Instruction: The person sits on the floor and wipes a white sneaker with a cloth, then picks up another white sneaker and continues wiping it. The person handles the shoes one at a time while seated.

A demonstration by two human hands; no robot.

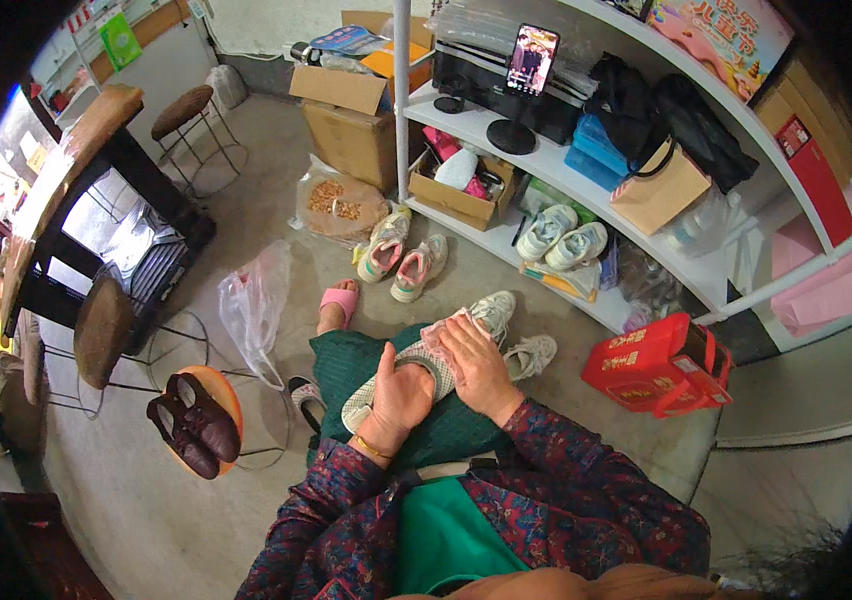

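Across my lap, over green trousers [328, 367], lies a light mesh shoe [364, 394] with a grey-lined opening. The fingers of my left hand [400, 397] reach into that opening, thumb pointing up, and support the shoe. My right hand [471, 360] lies flat on a pink cloth [437, 337], pressing it over the toe end. Just beyond the knees, a pair of whitish sneakers stands on the floor: one sneaker [495, 311] is partly behind the cloth, the other sneaker [535, 355] is to its right.
Dark leather shoes [201, 427] rest on an orange stool to the left. A plastic bag [255, 300] and pink-lined sneakers [420, 270] lie ahead. White shelving [463, 232] holds a phone on a stand [533, 60] and more sneakers [561, 238]. A red carton [647, 367] stands right.
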